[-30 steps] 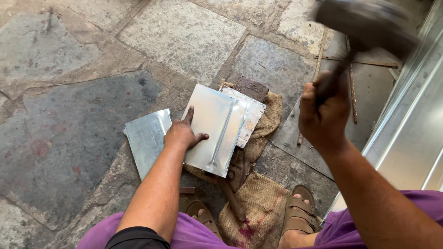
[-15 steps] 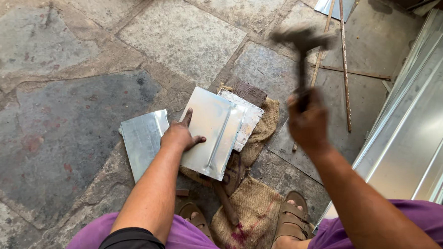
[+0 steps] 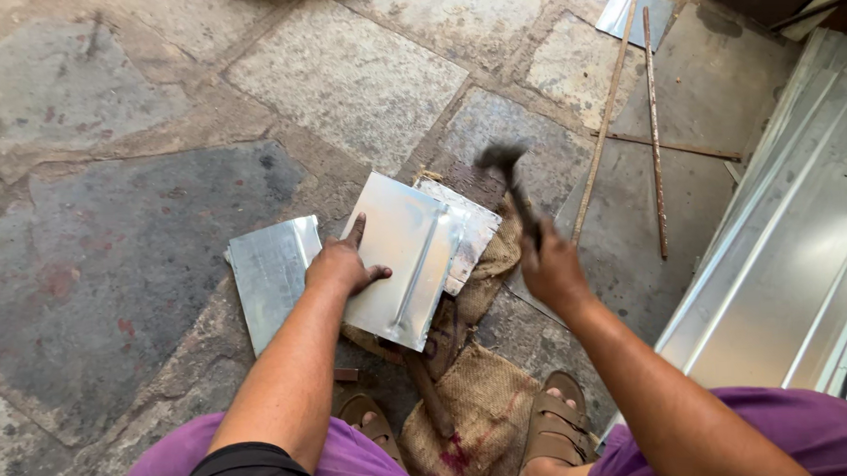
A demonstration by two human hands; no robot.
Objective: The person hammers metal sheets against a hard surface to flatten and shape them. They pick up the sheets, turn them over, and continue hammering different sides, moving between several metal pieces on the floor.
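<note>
Hammer (image 3: 515,188) handle upright, head far end

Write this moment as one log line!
left hand: presses metal sheet | right hand: grips hammer | under: burlap sack

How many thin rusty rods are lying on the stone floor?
3, all right of the hammer: a long slanted rusty metal rod, an upright one beside it, and a short one crossing them. More may be hidden.

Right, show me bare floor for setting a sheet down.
Bare stone floor lies left of the spare sheet and beyond the held sheet. Crowded: burlap near the left hand, right hand with hammer, rods, stacked panels.
</note>
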